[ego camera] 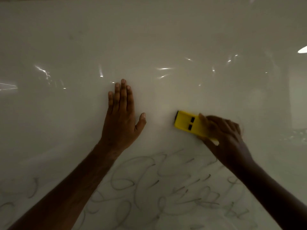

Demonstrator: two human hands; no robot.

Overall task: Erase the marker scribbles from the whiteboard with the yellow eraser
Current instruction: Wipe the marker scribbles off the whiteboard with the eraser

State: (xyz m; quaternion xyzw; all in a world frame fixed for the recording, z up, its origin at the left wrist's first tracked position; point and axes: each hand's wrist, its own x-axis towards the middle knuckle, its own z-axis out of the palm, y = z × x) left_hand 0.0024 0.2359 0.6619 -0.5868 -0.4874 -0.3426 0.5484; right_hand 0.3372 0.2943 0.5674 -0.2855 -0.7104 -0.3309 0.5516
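**One hand braced flat, the other on the eraser**

We see the whiteboard (149,39) filling nearly the whole view, glossy and pale, with small bright reflections scattered across its middle band.

Our left hand (122,120) lies flat against the board just left of centre. Its four fingers are straight, held together and pointing up, while the thumb is spread out to the right. It holds nothing. The left forearm runs down and to the left, leaving the view at the bottom left corner.

Our right hand (223,135) is to the right and slightly lower, well apart from the left. Its fingers are curled over the near end of the yellow eraser (186,122), and the thumb seems to clamp it from below, though the hand is motion-blurred. The eraser lies against the board, tilted, its free end pointing up and to the left toward the left hand's thumb. Two small dark slots show on its yellow back, and a dark edge shows at its far end. The right forearm slants down to the bottom right corner.

The marker scribbles (162,188) are grey loops and strokes across the lower part of the board, below both hands and between the two forearms, with a few more at the lower left. The eraser sits above them on unmarked board.
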